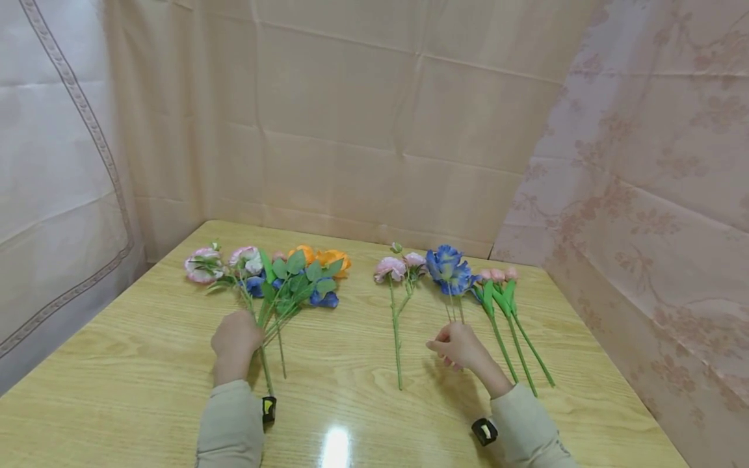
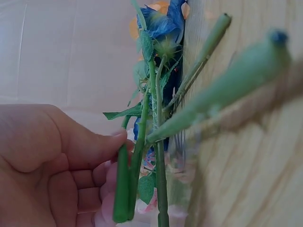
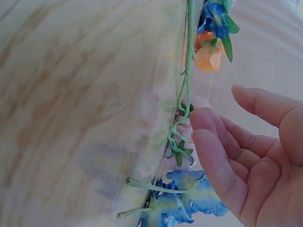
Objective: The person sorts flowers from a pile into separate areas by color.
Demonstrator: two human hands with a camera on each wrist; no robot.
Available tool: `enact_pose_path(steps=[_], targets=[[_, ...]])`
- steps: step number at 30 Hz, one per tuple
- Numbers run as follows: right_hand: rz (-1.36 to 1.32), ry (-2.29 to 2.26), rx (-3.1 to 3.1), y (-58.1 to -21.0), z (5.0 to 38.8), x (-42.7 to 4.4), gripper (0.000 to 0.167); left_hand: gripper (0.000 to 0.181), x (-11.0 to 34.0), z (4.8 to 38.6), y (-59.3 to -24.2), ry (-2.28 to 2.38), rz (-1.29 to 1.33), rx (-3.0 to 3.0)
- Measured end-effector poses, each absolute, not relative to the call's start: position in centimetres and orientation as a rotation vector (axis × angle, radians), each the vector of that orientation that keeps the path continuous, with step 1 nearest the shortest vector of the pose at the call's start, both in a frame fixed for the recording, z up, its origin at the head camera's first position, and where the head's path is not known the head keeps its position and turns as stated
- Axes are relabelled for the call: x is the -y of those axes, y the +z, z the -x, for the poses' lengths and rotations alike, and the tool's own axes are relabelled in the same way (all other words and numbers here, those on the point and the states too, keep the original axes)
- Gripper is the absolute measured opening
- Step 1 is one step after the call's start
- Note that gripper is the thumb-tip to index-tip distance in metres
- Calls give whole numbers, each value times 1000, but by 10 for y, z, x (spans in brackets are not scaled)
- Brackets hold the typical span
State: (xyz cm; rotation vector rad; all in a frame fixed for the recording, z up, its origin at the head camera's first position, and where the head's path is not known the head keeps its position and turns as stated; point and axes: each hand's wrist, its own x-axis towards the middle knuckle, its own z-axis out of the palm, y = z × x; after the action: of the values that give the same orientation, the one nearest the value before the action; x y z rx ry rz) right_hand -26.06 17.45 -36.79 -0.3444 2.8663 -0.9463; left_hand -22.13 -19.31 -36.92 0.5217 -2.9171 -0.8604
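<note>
On the left of the table, my left hand [image 1: 236, 338] pinches green stems [image 2: 123, 189] between thumb and fingers. They belong to a spread bunch of artificial flowers: pink-and-white blooms [image 1: 205, 266], orange blooms [image 1: 333, 261], blue blooms [image 1: 324, 299] and leaves [image 1: 295, 289]. Other stems of the bunch lie beside that hand. My right hand [image 1: 459, 344] hovers over the lower stems of the blue flowers [image 1: 450, 270], its fingers loosely bent and holding nothing in the right wrist view. To its left lies a pink flower spray [image 1: 395, 325]; to its right, pink tulips [image 1: 497, 275] with green stems.
The wooden table [image 1: 351, 364] carries all the flowers. A beige curtain [image 1: 351, 117] hangs behind its far edge, and a patterned cloth [image 1: 661, 195] hangs along the right side. Black wrist devices [image 1: 484, 431] sit at both sleeves.
</note>
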Motion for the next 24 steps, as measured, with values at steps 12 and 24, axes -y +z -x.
enact_pose_path(steps=[12, 24], targets=[[402, -965, -2858, -370, 261, -175, 19, 18, 196, 221, -368, -913, -562, 2886], [410, -972, -2852, -375, 259, -174, 19, 23, 194, 220, -364, -898, -447, 2840]])
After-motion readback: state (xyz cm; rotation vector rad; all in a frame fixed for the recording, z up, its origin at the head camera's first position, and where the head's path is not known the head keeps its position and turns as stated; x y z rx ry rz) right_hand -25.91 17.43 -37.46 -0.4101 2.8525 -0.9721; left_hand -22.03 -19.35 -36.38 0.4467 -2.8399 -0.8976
